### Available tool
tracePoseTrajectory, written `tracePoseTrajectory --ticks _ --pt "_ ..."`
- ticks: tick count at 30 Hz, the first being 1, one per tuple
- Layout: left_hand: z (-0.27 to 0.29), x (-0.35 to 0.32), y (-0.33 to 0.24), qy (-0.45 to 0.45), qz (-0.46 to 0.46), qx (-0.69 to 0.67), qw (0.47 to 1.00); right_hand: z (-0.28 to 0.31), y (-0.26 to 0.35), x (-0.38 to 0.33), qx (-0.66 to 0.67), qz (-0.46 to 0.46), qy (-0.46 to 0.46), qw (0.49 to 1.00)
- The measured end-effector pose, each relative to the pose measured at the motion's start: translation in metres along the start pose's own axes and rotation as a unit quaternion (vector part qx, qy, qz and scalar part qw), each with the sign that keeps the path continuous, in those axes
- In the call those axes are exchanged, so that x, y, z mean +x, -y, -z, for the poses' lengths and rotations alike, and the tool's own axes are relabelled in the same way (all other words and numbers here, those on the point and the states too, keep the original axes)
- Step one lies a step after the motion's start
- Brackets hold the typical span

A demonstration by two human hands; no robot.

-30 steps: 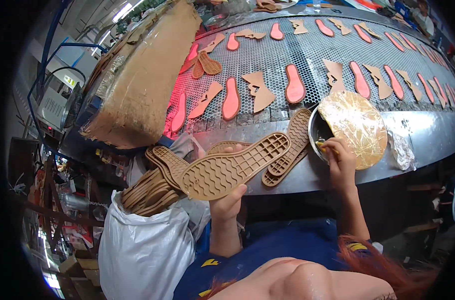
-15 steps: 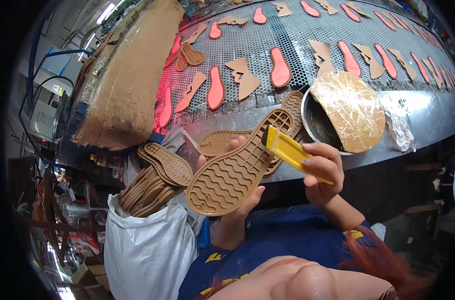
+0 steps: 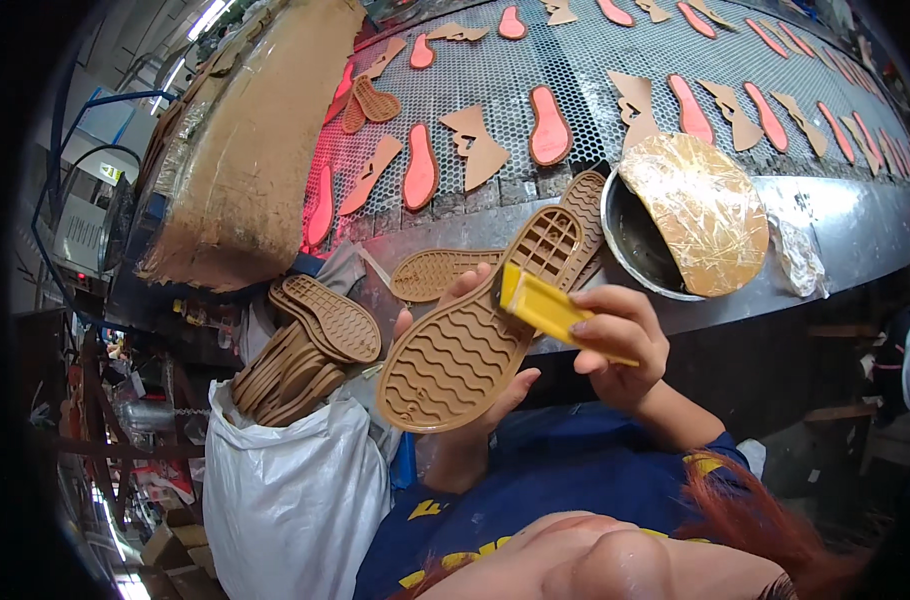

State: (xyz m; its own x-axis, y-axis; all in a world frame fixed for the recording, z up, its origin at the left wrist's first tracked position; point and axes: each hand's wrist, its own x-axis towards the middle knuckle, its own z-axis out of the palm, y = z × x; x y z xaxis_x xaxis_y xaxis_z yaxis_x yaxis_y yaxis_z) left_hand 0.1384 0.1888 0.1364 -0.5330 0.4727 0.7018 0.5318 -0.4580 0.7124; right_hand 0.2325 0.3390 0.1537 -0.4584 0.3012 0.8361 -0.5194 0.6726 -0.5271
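Item: tan rubber shoe sole, tread side up, heel toward 1 o'clock, held at frame centre above the near edge of the steel bench.

Left hand: cupped beneath the sole, fingers curled up around both its long edges, thumb showing at 4 o'clock of it.

Right hand: fingers pinched closed on a yellow brush handle, whose front end rests on the sole near the heel.

Containers:
- Round metal pot, at 2 o'clock of the sole, on the bench; dark inside, contents not readable; more than half covered by a glue-crusted brown lid.
- White sack, at 8 o'clock, mouth open, with a stack of tan soles sitting at its top.

Also present: two more soles lying on the bench behind the held one; perforated conveyor belt at 12 o'clock carrying pink insoles and tan cut-outs; a large brown wrapped roll at 10 o'clock.
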Motion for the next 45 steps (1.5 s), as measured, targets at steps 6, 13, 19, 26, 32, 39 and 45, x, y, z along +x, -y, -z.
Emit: tracePoseTrajectory --ticks 6,13,19,26,32,39,45 --pt "0.007 0.019 -0.040 0.075 0.214 -0.089 0.970 -0.008 0.004 0.006 -0.062 0.025 0.000 0.998" --pt "0.001 0.020 -0.012 -0.137 0.237 -0.594 0.756 -0.028 0.029 0.011 0.042 0.061 0.037 0.997" --pt "-0.002 0.020 -0.010 -0.134 0.218 -0.670 0.697 -0.026 0.018 0.008 -0.012 0.032 0.014 0.999" --pt "0.000 0.017 -0.006 -0.176 0.290 -0.503 0.795 -0.034 0.039 0.012 0.021 0.075 0.060 0.995" --pt "0.003 0.022 -0.011 -0.174 0.325 -0.554 0.746 -0.033 0.045 0.013 0.077 0.109 0.127 0.983" --pt "0.004 0.025 -0.005 -0.133 0.339 -0.566 0.740 -0.034 0.040 0.019 0.034 0.095 0.106 0.989" --pt "0.003 0.025 0.003 -0.139 0.372 -0.584 0.708 -0.037 0.043 0.018 0.079 0.106 0.117 0.984"
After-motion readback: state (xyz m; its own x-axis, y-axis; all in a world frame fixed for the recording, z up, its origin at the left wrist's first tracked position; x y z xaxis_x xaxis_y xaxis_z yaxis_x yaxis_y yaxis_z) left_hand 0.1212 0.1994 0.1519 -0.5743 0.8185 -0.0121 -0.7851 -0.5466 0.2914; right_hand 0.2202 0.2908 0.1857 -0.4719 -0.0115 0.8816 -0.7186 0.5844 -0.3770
